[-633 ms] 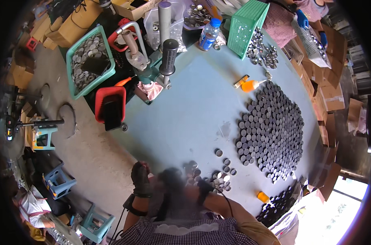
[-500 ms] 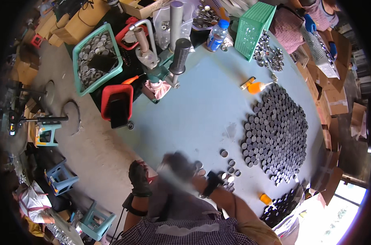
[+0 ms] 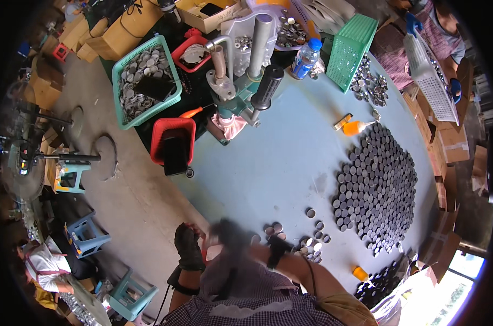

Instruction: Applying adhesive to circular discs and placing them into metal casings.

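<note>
**Left hand point(image 3: 188, 247) and right hand point(image 3: 233, 234) close together at the near edge of the table point(image 3: 246, 174)**

Head view: the left hand, in a dark glove, has its fingers curled; the right is blurred. How far either grip is open, or what it holds, I cannot tell. A partly hidden red-and-white object point(image 3: 213, 252) shows between them. Loose round pieces point(image 3: 278, 227) lie just right of the right hand, dark discs point(image 3: 374, 190) farther right. A lever press point(image 3: 220, 87) stands beyond.

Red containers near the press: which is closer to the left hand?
The red bin with a dark object over its rim; the red tray holding something pale is farther from the left hand.
</note>
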